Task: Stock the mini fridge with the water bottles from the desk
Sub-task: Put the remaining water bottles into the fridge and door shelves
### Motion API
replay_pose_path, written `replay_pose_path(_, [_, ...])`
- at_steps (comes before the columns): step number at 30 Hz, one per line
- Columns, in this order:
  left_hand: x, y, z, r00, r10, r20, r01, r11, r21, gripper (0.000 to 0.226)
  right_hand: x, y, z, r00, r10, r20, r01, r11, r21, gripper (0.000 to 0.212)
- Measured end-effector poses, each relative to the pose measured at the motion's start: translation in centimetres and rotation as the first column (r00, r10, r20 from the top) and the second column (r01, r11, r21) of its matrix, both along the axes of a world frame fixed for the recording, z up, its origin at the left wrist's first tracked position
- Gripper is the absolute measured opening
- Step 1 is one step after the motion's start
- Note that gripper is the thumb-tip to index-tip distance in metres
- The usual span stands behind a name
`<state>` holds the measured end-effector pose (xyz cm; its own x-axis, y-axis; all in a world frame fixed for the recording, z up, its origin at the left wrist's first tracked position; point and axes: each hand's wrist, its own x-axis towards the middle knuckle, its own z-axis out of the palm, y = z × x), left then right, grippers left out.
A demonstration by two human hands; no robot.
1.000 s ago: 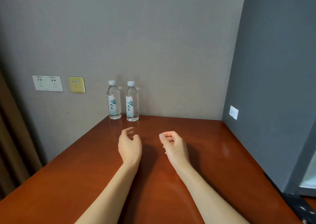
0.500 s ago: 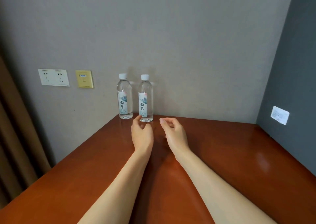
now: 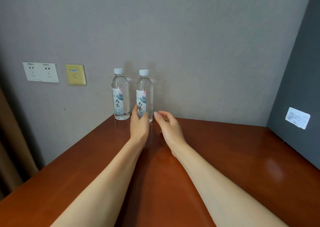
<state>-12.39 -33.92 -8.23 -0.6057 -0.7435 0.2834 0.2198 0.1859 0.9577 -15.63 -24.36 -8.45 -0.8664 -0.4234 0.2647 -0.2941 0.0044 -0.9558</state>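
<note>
— Reaching step, entry one: what is logged for the hands?
— Left hand (image 3: 139, 125): back toward the camera, laid over the lower label of the right bottle (image 3: 145, 86). Whether its fingers are closed round it cannot be told. Right hand (image 3: 168, 126): released, fingers loosely curled, grasping nothing, just right of that same bottle.
— Stock position?
— Two capped bottles, upright on the bench (image 3: 225, 157) against the wall. Left bottle (image 3: 120, 95): just beyond and left of the left hand, untouched. Grey cabinet (image 3: 297, 88): well to the right of the right hand.
— Handling note?
— One bottle per hand, gripped at mid-body. The thin plastic likely gives, so hold firmly but lightly. Lift straight up before swinging right, so neither bottle knocks its neighbour.
— Change since half a second ago?
— Left hand then reached only the bottle's foot and now covers the lower label. Right hand has moved up alongside.
</note>
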Motion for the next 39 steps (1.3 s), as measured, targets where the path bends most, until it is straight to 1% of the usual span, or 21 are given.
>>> replay_pose_path(2, [-0.4,-0.4,0.2,0.999,-0.044,0.005,0.044,0.999,0.004,0.061,0.0,0.0,-0.1,1.0,0.006,0.002,-0.006,1.0,-0.015,0.043])
replay_pose_path(5, [-0.8,-1.1,0.6,0.996,-0.086,0.01,0.086,0.996,0.008,0.058,-0.1,0.0,-0.1,1.0,0.012,0.003,-0.012,1.0,-0.021,0.043])
replay_pose_path(7, [-1.1,-1.3,0.8,0.995,-0.098,0.015,0.098,0.995,-0.018,0.061,-0.2,0.0,-0.2,1.0,0.014,-0.002,-0.014,1.0,-0.013,0.043])
replay_pose_path(9, [-1.3,-1.6,1.0,0.994,-0.103,0.036,0.103,0.995,-0.005,0.066,-0.3,0.0,-0.2,1.0,0.018,-0.002,-0.018,1.0,-0.01,0.044])
replay_pose_path(11, [-1.5,-1.7,1.2,0.995,-0.069,0.073,0.066,0.997,0.045,0.058,-0.3,0.0,-0.3,1.0,0.022,-0.005,-0.022,1.0,-0.004,0.045])
replay_pose_path(13, [-1.6,-1.9,1.3,0.995,-0.053,0.087,0.048,0.997,0.055,0.057,-0.4,-0.1,-0.3,1.0,0.019,-0.011,-0.019,1.0,0.006,0.047])
replay_pose_path(16, [-1.4,-1.8,1.3,0.992,-0.115,0.05,0.113,0.992,0.055,0.049,-0.5,-0.1,-0.4,1.0,0.019,-0.016,-0.019,1.0,0.009,0.05])
replay_pose_path(17, [-1.4,-1.9,1.2,0.99,-0.136,0.038,0.133,0.989,0.068,0.049,-0.5,-0.1,-0.3,1.0,0.019,-0.015,-0.019,1.0,0.005,0.051])
replay_pose_path(19, [-1.7,-2.2,1.0,0.981,-0.185,0.056,0.18,0.98,0.088,0.061,-0.5,-0.1,-0.3,1.0,0.025,-0.01,-0.025,1.0,-0.019,0.049])
replay_pose_path(20, [-1.9,-2.2,0.8,0.976,-0.208,0.062,0.202,0.975,0.093,0.06,-0.5,-0.2,-0.2,1.0,0.024,-0.012,-0.024,0.999,-0.036,0.051])
replay_pose_path(22, [-1.8,-1.9,0.9,0.96,-0.269,0.075,0.264,0.962,0.068,0.046,-0.4,-0.3,-0.2,1.0,-0.004,-0.021,0.002,0.998,-0.065,0.066])
replay_pose_path(24, [-1.9,-1.7,0.8,0.94,-0.328,0.09,0.326,0.945,0.035,0.044,-0.4,-0.6,-0.4,0.999,-0.034,-0.011,0.033,0.995,-0.098,0.077])
replay_pose_path(28, [-2.0,-1.4,0.8,0.918,-0.386,0.093,0.388,0.922,0.005,0.038,-0.7,-0.6,-0.6,0.998,-0.056,0.008,0.057,0.992,-0.116,0.081])
replay_pose_path(30, [-1.7,-1.2,0.9,0.912,-0.399,0.097,0.401,0.916,-0.001,0.037,-0.7,-0.5,-0.6,0.998,-0.059,0.019,0.06,0.99,-0.128,0.077])
replay_pose_path(34, [-0.8,-0.4,1.0,0.911,-0.407,0.07,0.408,0.913,-0.003,0.035,-0.6,-0.3,-0.4,0.994,-0.056,0.092,0.071,0.982,-0.175,0.091])
replay_pose_path(36, [0.1,0.2,0.9,0.909,-0.414,0.052,0.415,0.91,-0.009,0.034,-0.4,-0.1,-0.3,0.992,-0.043,0.119,0.066,0.977,-0.204,0.089])
replay_pose_path(39, [1.8,1.0,0.8,0.91,-0.412,0.051,0.414,0.91,-0.03,0.034,0.1,0.2,-0.7,0.991,-0.041,0.129,0.067,0.977,-0.204,0.084])
